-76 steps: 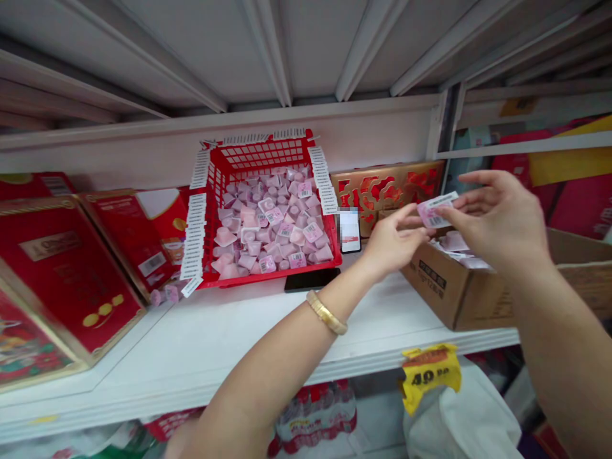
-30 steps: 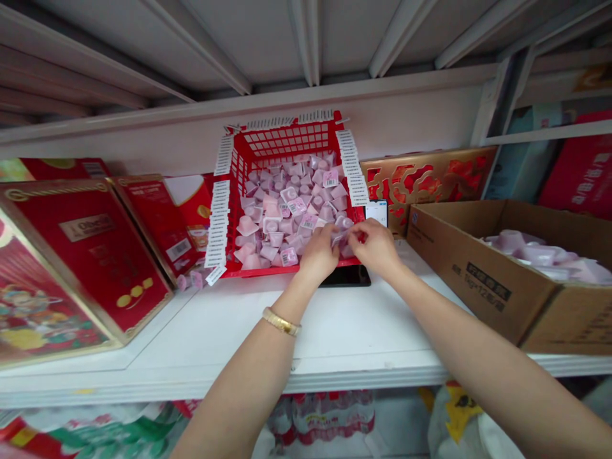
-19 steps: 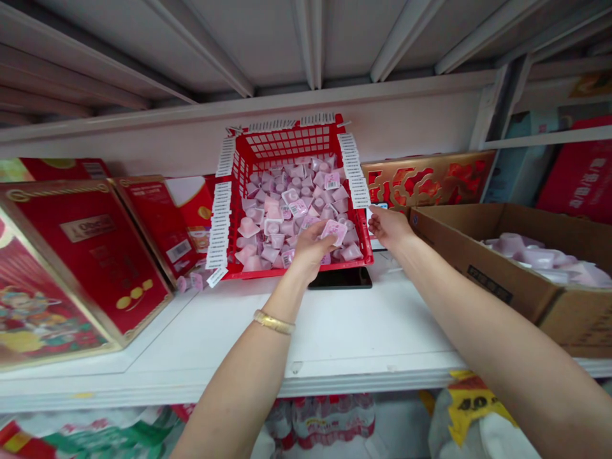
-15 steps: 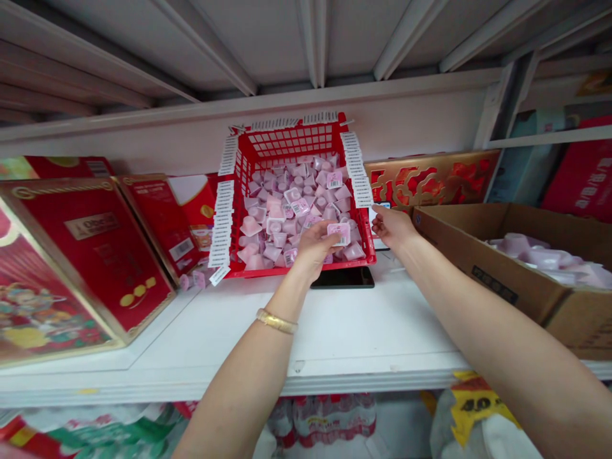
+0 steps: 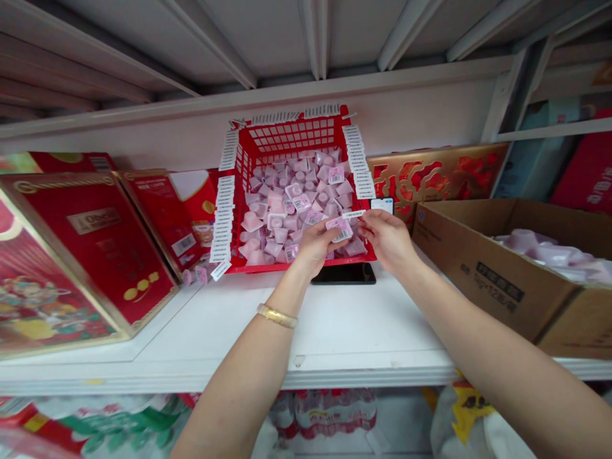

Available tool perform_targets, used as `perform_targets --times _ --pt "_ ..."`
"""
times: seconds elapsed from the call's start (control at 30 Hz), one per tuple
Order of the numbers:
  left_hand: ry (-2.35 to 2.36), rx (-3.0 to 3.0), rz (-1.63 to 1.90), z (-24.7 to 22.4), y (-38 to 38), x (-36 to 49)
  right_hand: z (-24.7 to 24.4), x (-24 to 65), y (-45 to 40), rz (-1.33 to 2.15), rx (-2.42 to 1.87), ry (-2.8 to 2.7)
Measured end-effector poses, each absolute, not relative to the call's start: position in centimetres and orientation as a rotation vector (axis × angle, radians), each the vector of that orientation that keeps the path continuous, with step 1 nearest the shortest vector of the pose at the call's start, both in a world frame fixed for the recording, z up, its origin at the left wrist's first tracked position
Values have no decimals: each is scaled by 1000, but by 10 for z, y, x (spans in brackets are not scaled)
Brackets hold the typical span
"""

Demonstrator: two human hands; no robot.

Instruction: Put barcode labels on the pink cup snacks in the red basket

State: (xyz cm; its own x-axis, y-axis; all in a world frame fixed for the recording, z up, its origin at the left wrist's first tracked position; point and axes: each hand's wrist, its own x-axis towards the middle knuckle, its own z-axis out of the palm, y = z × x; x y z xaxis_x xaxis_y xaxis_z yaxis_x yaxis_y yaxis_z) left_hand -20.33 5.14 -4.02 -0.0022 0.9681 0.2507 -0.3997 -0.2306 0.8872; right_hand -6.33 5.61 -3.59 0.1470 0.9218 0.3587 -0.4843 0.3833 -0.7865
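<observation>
A long white metal shelf (image 5: pixel 229 347) carries everything. On its right sits an open-topped brown cardboard box (image 5: pixel 482 280), part filled with pale lilac plastic cups (image 5: pixel 557 252). Left of the box, at the far side, stands a red lattice plastic basket (image 5: pixel 258 269), heaped with pinkish cups (image 5: pixel 275 220); many white barcode strips (image 5: pixel 223 220) line its left, far and right rims, so plenty look left to use. Over the basket's near right corner, the left hand (image 5: pixel 313 250) pinches one small lilac cup with a printed lid (image 5: pixel 340 228), fingers nearly closed. The right hand (image 5: pixel 389 239) pinches a single white strip (image 5: pixel 354 214) by its end at the lid's far edge. The strip seems not yet pressed flat; whether the basket's other cups carry strips, I cannot tell.
</observation>
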Motion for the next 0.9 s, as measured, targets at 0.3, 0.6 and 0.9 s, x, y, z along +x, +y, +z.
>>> perform_targets --times 0.3,0.6,0.9 --pt "757 1104 1488 -40 50 -206 -47 -66 58 1155 -593 -1028" --pt "762 1157 1500 -42 51 -204 -49 -72 56 1117 -634 -1004" --pt "724 1248 1490 -47 53 -205 -46 -70 53 1104 -674 -1046"
